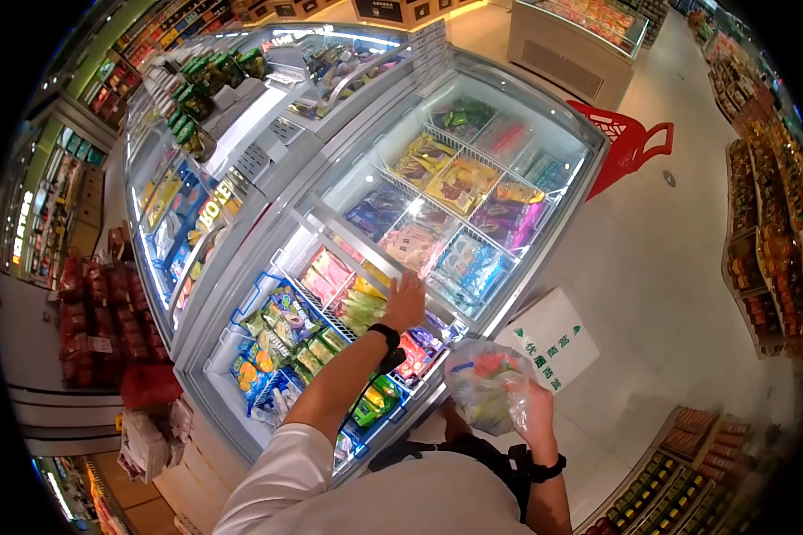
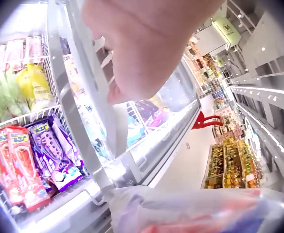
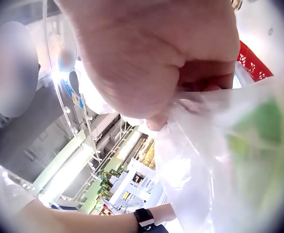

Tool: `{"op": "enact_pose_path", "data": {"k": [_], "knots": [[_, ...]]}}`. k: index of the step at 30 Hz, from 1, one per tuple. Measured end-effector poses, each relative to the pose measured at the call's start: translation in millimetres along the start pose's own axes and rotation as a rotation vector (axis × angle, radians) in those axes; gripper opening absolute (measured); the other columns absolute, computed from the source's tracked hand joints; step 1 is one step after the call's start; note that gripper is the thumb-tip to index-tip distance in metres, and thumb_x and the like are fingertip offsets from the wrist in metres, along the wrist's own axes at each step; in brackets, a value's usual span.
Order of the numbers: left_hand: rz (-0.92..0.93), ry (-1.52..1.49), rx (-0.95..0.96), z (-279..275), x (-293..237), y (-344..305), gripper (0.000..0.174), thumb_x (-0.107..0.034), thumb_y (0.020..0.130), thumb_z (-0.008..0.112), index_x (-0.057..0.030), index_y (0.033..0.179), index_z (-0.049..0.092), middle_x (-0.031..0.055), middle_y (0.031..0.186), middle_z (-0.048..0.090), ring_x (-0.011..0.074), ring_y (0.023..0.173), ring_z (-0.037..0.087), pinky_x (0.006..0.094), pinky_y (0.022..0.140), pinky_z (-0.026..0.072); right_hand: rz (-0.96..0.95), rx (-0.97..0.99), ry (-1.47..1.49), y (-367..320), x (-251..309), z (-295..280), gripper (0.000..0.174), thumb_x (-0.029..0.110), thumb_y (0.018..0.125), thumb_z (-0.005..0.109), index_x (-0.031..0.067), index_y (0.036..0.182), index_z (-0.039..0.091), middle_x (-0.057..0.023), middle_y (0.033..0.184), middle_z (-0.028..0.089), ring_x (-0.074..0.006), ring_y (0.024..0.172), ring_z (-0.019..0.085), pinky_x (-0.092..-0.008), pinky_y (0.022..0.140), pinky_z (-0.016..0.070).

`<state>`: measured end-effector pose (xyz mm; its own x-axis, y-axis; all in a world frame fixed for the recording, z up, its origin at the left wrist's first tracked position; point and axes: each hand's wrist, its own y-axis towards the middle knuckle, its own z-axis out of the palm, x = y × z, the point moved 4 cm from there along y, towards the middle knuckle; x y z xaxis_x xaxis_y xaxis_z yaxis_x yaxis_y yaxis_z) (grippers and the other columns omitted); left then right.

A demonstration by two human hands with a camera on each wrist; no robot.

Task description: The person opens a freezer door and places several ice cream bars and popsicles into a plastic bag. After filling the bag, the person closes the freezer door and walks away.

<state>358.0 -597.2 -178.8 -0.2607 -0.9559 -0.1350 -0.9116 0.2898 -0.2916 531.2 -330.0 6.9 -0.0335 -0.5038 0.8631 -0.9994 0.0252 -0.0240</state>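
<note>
My left hand (image 1: 405,301) rests on the metal frame (image 1: 366,251) of the freezer's sliding glass lid, fingers fairly straight and pointing away from me. In the left wrist view, the same hand (image 2: 142,48) touches that frame (image 2: 105,116), its fingertips partly hidden. Below lie packaged ice creams, with red packs (image 2: 23,165) and purple packs (image 2: 54,150) in a wire basket. My right hand (image 1: 535,415) grips the gathered top of a clear plastic bag (image 1: 486,383) with colourful packages inside. Close up in the right wrist view, the hand (image 3: 156,53) has curled fingers round the bag (image 3: 195,160).
Under the glass, more frozen packs (image 1: 459,183) lie in wire compartments. A red shopping basket (image 1: 620,143) stands beyond the freezer's right side. A white floor sign (image 1: 553,343) is beside the freezer. Snack shelves (image 1: 763,241) line the far right, and jars (image 1: 192,102) stand at the upper left.
</note>
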Motion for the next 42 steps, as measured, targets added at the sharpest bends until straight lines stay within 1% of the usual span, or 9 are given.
{"op": "enact_pose_path", "data": {"k": [2, 6, 12, 18, 24, 29, 33, 39, 42], "knots": [[-0.032, 0.086, 0.05, 4, 3, 5, 0.057, -0.018, 0.084, 0.055, -0.0041, 0.138, 0.042, 0.0178, 0.149, 0.033, 0.0362, 0.144, 0.021, 0.0576, 0.115, 0.0147, -0.059, -0.017, -0.046, -2, -3, -3, 0.01, 0.006, 0.084, 0.062, 0.001, 0.09, 0.067, -0.0172, 0.075, 0.065, -0.0282, 0.064, 0.063, -0.0339, 0.059, 0.0484], [-0.063, 0.168, 0.083, 6, -1, 5, 0.054, -0.023, 0.085, 0.059, -0.0088, 0.135, 0.047, 0.0135, 0.146, 0.039, 0.0337, 0.143, 0.023, 0.0606, 0.114, 0.0131, 0.067, 0.064, -0.067, -9, 2, -8, 0.015, 0.004, 0.08, 0.063, 0.0022, 0.094, 0.068, -0.0167, 0.085, 0.067, -0.0326, 0.075, 0.065, -0.035, 0.065, 0.051], [-0.049, 0.085, -0.056, 5, 3, -7, 0.047, -0.031, 0.083, 0.064, -0.0136, 0.125, 0.056, 0.0095, 0.136, 0.048, 0.0331, 0.138, 0.03, 0.0608, 0.112, 0.0166, -0.04, 0.013, -0.112, -16, 23, -7, 0.011, 0.002, 0.082, 0.06, 0.0009, 0.091, 0.066, -0.0165, 0.078, 0.064, -0.0264, 0.065, 0.062, -0.0323, 0.061, 0.0476], [-0.017, -0.021, -0.114, 6, 19, -54, 0.057, -0.043, 0.075, 0.07, -0.0092, 0.12, 0.06, 0.015, 0.132, 0.051, 0.0341, 0.138, 0.03, 0.0611, 0.112, 0.0149, 0.045, -0.028, -0.16, -32, 31, -12, 0.012, 0.008, 0.085, 0.06, 0.0012, 0.091, 0.067, -0.0163, 0.079, 0.065, -0.0286, 0.067, 0.063, -0.034, 0.062, 0.0479], [-0.043, -0.077, -0.214, 35, 45, -121, 0.053, -0.046, 0.082, 0.06, -0.0061, 0.116, 0.062, 0.0143, 0.121, 0.054, 0.0355, 0.135, 0.032, 0.0618, 0.111, 0.0149, 0.011, -0.08, -0.173, -53, 38, 1, 0.017, 0.015, 0.09, 0.059, -0.0002, 0.089, 0.066, -0.0166, 0.072, 0.063, -0.0246, 0.061, 0.059, -0.034, 0.059, 0.0457], [-0.039, -0.017, -0.345, 68, 72, -195, 0.043, -0.037, 0.085, 0.058, -0.0065, 0.116, 0.062, 0.0122, 0.117, 0.055, 0.036, 0.131, 0.035, 0.0617, 0.108, 0.0208, -0.062, -0.038, -0.286, -74, 50, 19, 0.026, 0.021, 0.094, 0.053, 0.0007, 0.082, 0.064, -0.0185, 0.071, 0.061, -0.0316, 0.062, 0.06, -0.0363, 0.059, 0.0456], [-0.108, -0.029, -0.312, 82, 92, -261, 0.04, -0.033, 0.084, 0.058, -0.0069, 0.114, 0.062, 0.0123, 0.119, 0.055, 0.0341, 0.132, 0.035, 0.0602, 0.109, 0.0207, -0.141, -0.032, -0.261, -97, 72, 47, 0.028, 0.021, 0.095, 0.052, 0.001, 0.08, 0.064, -0.019, 0.071, 0.062, -0.0343, 0.063, 0.061, -0.0377, 0.059, 0.0455], [-0.188, -0.064, -0.338, 103, 124, -365, 0.039, -0.039, 0.083, 0.06, -0.0068, 0.104, 0.067, 0.0129, 0.114, 0.058, 0.0331, 0.132, 0.035, 0.0598, 0.109, 0.021, -0.334, 0.037, -0.398, -139, 109, 94, 0.031, 0.024, 0.095, 0.052, 0.0005, 0.078, 0.064, -0.0211, 0.071, 0.062, -0.0388, 0.066, 0.06, -0.0406, 0.058, 0.045], [-0.205, -0.079, -0.304, 113, 143, -412, 0.037, -0.04, 0.085, 0.06, -0.0069, 0.1, 0.069, 0.0122, 0.112, 0.059, 0.0332, 0.132, 0.036, 0.0616, 0.109, 0.0192, -0.26, 0.056, -0.408, -160, 121, 113, 0.032, 0.024, 0.096, 0.052, 0.0003, 0.078, 0.064, -0.0224, 0.071, 0.061, -0.0405, 0.066, 0.059, -0.0425, 0.058, 0.0443]]}}
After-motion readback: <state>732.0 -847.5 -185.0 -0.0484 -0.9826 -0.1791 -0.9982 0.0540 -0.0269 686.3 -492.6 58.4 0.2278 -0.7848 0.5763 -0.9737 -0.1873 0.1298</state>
